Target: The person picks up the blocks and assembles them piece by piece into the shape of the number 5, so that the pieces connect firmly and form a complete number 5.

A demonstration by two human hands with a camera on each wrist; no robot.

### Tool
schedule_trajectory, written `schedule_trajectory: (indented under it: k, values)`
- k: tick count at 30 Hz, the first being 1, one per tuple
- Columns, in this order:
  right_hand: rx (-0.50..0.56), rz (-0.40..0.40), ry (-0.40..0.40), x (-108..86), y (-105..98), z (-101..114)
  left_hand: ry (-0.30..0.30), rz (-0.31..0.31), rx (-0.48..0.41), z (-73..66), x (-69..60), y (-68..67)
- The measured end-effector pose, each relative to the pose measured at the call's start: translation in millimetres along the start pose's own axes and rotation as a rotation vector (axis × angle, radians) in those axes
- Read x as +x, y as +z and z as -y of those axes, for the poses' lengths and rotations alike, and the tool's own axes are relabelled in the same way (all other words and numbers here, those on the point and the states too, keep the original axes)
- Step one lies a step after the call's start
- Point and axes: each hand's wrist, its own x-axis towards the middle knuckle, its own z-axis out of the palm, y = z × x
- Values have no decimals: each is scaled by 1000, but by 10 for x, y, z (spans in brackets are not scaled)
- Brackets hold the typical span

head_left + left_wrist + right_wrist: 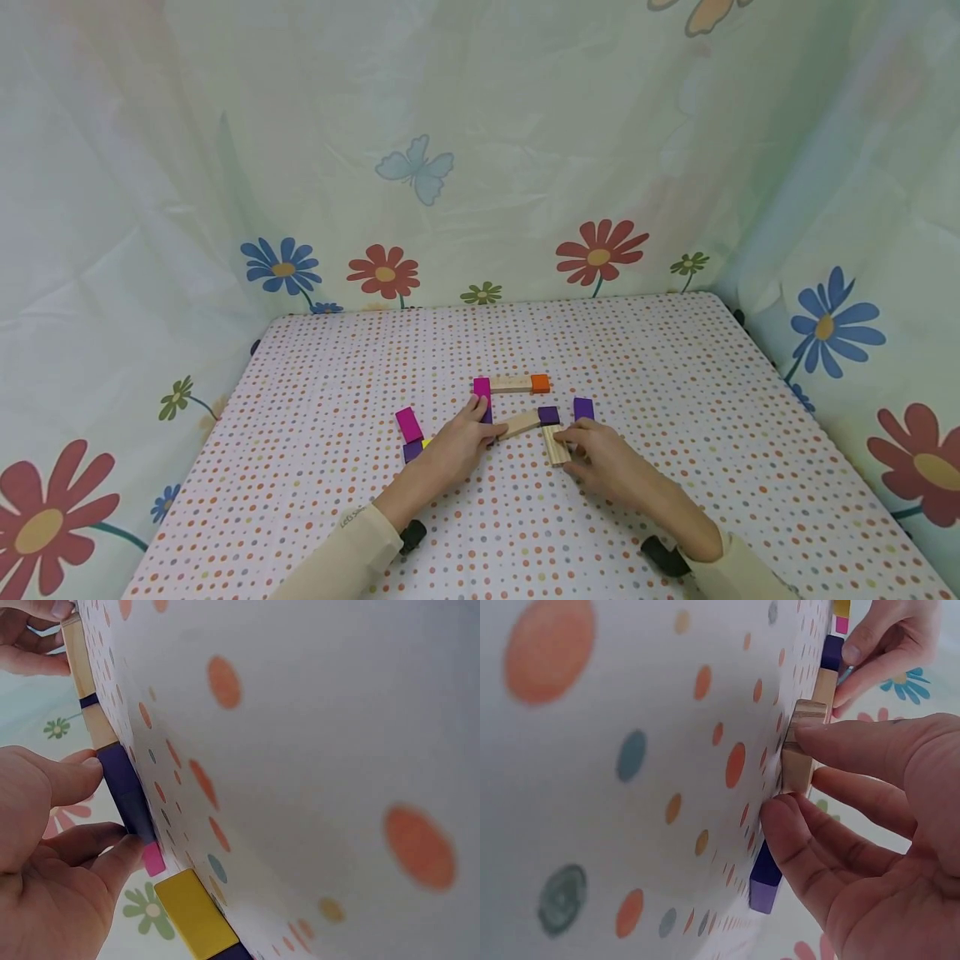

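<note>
My left hand (453, 446) holds a purple block (124, 787) between thumb and fingers on the table. A magenta block (482, 386) sits at that block's far end. From near my left thumb a plain wooden block (519, 423) slants right to a dark purple block (549, 415). Just below that dark block, my right hand (607, 462) pinches another plain wooden block (555, 447); the right wrist view shows its grained end (808, 709) beside a fingertip. A separate purple block (583, 408) lies just beyond the right hand's fingers.
Behind the hands, a wooden block (512, 384) runs from the magenta block to an orange block (540, 383). Left of the left hand lie a magenta block (408, 423), a purple block (412, 451) and a partly hidden yellow block (427, 443). A dotted cloth (637, 350) covers the table.
</note>
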Motion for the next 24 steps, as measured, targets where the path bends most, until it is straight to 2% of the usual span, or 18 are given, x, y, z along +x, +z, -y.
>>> schedule_trajectory:
  k: [17, 24]
  values:
    - [12, -14, -44, -9, -30, -37, 14, -5, 10, -2, 11, -22]
    - [63, -11, -85, -22, -158, -99, 0, 3, -7, 1, 8, -5]
